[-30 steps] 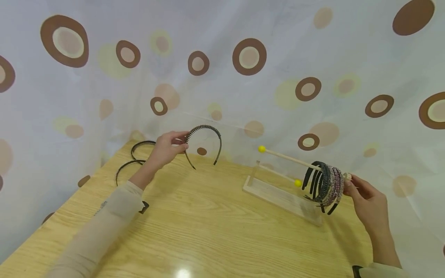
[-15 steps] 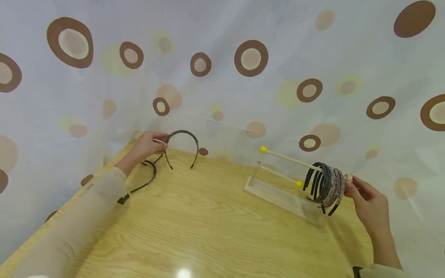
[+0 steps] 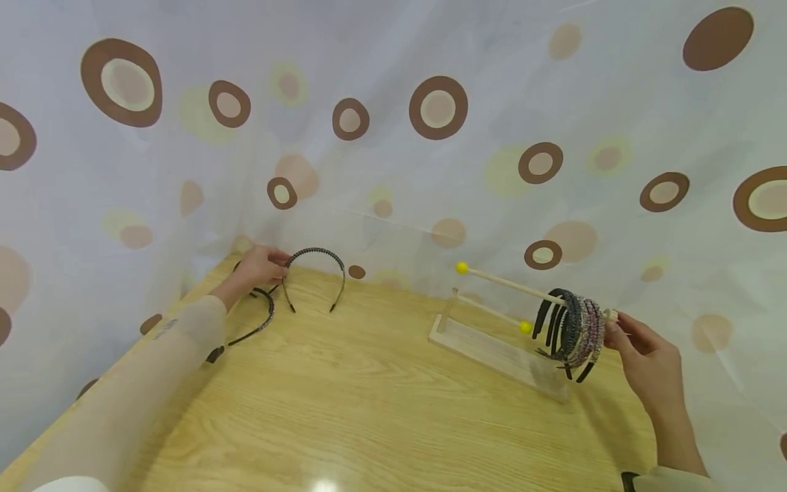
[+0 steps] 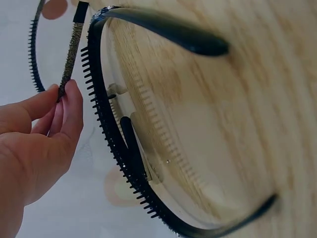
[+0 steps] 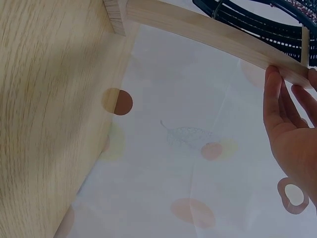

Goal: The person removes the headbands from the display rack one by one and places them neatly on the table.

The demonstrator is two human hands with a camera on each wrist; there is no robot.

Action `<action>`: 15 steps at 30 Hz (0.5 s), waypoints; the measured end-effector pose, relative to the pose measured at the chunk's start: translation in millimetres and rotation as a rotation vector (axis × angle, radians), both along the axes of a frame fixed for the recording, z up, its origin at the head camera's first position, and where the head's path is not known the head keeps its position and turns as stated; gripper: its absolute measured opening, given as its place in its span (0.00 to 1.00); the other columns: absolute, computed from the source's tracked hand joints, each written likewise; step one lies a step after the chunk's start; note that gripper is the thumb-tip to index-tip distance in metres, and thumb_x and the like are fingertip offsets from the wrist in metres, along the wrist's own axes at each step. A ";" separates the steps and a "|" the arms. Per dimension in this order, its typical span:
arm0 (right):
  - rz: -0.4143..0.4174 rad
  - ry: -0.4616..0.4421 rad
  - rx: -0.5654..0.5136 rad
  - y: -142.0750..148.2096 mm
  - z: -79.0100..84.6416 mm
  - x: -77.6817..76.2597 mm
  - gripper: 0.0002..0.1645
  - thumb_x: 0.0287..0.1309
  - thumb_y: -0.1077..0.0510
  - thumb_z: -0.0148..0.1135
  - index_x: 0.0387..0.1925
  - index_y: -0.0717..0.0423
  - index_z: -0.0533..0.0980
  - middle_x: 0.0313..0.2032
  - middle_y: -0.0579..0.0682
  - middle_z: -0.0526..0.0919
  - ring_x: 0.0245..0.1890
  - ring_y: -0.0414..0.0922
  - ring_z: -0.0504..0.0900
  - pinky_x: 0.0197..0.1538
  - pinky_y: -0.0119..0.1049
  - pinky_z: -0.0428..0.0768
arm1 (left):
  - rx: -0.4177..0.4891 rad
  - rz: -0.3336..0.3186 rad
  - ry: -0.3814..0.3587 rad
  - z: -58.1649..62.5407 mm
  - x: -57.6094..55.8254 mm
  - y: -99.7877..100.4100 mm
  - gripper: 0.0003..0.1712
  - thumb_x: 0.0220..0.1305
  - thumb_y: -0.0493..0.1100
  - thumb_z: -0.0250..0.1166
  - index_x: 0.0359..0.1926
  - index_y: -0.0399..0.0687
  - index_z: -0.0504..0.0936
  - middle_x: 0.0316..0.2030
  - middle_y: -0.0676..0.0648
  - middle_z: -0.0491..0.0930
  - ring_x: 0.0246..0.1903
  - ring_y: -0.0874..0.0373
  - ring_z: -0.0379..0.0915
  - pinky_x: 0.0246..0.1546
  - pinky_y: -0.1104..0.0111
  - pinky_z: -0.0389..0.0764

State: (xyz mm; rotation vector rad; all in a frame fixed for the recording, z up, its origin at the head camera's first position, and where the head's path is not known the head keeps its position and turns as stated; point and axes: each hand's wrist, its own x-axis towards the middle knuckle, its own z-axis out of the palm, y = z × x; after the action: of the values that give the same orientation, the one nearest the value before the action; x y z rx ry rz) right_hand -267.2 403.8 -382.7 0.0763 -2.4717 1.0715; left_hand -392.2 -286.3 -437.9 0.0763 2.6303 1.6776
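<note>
My left hand [image 3: 257, 266] pinches one side of a thin dark toothed headband [image 3: 315, 251], its arch up and both ends pointing down, at the back left of the table. In the left wrist view, thumb and fingers grip its glittery side [image 4: 72, 52]. Just beside that hand lie other black headbands [image 3: 269, 313], partly hidden by the hand and sleeve. One toothed black headband [image 4: 106, 119] fills the front of the left wrist view. At the right, my right hand [image 3: 652, 362] pinches the upper end of the wooden stand's upright [image 5: 213, 34].
The wooden stand has a flat base [image 3: 498, 359] and two rods tipped with yellow balls [image 3: 462, 268]. Several black and glittery headbands [image 3: 593, 335] hang on its upper rod, near the right hand. A dotted curtain [image 3: 393, 171] borders the table [image 3: 369, 403] behind and at the left.
My left hand has moved left, then lower, carrying the headband toward those on the table. The right hand keeps its grip on the stand, which stays in place.
</note>
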 end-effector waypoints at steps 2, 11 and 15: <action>-0.003 -0.005 0.002 0.6 -0.5 0.4 0.34 0.74 0.43 0.58 0.73 0.54 0.69 0.44 0.25 0.80 0.37 0.27 0.84 0.39 0.18 0.71 | -0.012 -0.009 -0.014 -2.2 -2.7 1.6 0.24 0.72 0.30 0.61 0.65 0.24 0.71 0.56 0.27 0.74 0.53 0.34 0.77 0.52 0.53 0.81; 0.010 0.010 0.019 -0.2 -1.5 1.3 0.34 0.74 0.44 0.58 0.73 0.55 0.69 0.43 0.27 0.81 0.37 0.27 0.84 0.39 0.17 0.72 | -0.156 -0.014 0.010 -10.6 -11.5 6.7 0.20 0.70 0.29 0.64 0.58 0.21 0.76 0.48 0.28 0.81 0.38 0.43 0.85 0.41 0.57 0.86; 0.006 0.002 0.029 0.9 1.4 0.4 0.34 0.74 0.43 0.57 0.74 0.54 0.68 0.44 0.28 0.83 0.37 0.26 0.83 0.39 0.19 0.72 | -0.192 -0.012 0.012 -12.3 -16.2 7.6 0.20 0.69 0.29 0.65 0.58 0.20 0.76 0.46 0.28 0.82 0.35 0.46 0.86 0.39 0.59 0.86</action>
State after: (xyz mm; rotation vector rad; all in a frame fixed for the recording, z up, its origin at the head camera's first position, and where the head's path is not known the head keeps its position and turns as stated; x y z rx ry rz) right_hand -266.8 404.7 -381.3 0.0929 -2.4873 1.0375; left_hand -408.5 -278.7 -450.3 0.0983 2.7776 1.4170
